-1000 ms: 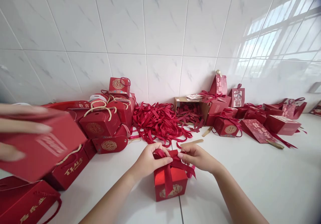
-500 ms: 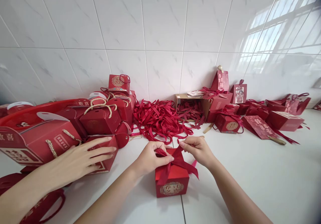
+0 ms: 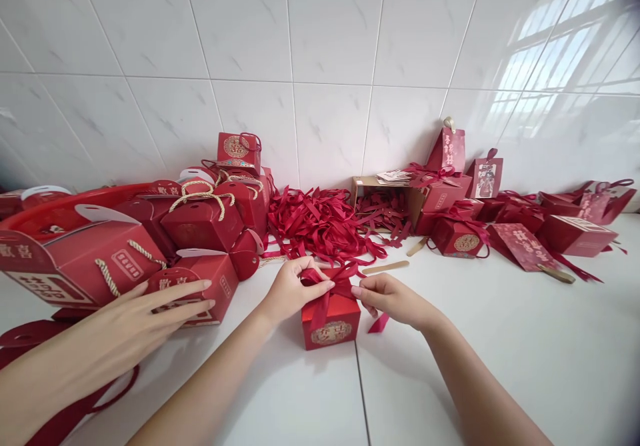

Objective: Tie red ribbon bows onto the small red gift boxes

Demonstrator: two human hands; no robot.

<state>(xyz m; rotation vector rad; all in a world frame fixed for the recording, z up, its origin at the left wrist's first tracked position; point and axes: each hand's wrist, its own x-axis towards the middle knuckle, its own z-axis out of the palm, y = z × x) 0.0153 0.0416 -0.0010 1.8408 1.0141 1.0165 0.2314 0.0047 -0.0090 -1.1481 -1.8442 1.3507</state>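
Note:
A small red gift box [image 3: 332, 329] with a gold round emblem stands upright before me, a dark red ribbon [image 3: 320, 309] looped into a bow on its top. At the bow's left side my left hand [image 3: 296, 291] is closed, thumb and forefinger pinching a loop. My right hand [image 3: 393, 297] is also closed, its fingertips pinching the ribbon at the right edge of the bow. A bright ribbon tail [image 3: 379, 324] hangs under that hand. Further left, another person's hand [image 3: 173, 306] rests with spread fingers against a red box with a white handle [image 3: 220, 289].
Loose red ribbons [image 3: 313, 223] lie heaped by the tiled wall. Behind them stands an open cardboard box [image 3: 363, 189] of dark red pieces. Cord-handled gift boxes [image 3: 203, 226] crowd the left; finished-looking ribboned boxes [image 3: 460, 239] and a gold strip [image 3: 385, 267] lie to the right.
My right hand has come down from above the bow to its right side, drawing the ribbon. The view has shifted slightly. The other person's hand has slid a little left.

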